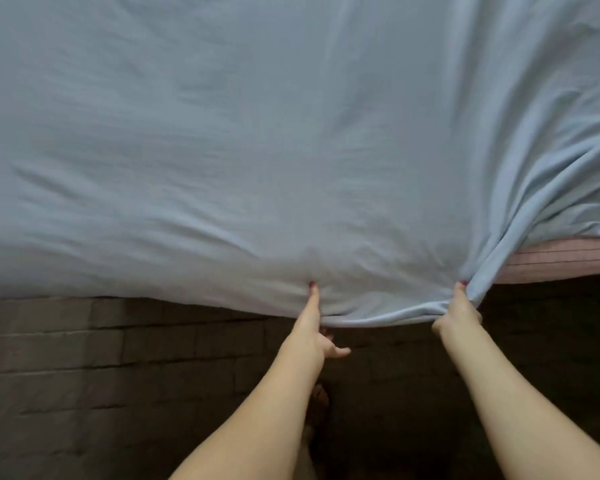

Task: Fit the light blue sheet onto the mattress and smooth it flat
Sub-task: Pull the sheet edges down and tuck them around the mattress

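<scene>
Seemingly two hands (317, 327) (459, 311), one sheet (257, 133).

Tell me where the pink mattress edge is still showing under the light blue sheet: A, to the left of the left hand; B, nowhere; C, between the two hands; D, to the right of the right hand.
D: the pink mattress edge lies bare just beyond the right hand, where the light blue sheet is bunched.

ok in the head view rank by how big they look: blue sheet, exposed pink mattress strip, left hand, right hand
1. Light blue sheet, fills most of the view.
2. Pink mattress strip, a narrow band at the right.
3. Left hand and right hand: they look alike, not ranked.
</scene>
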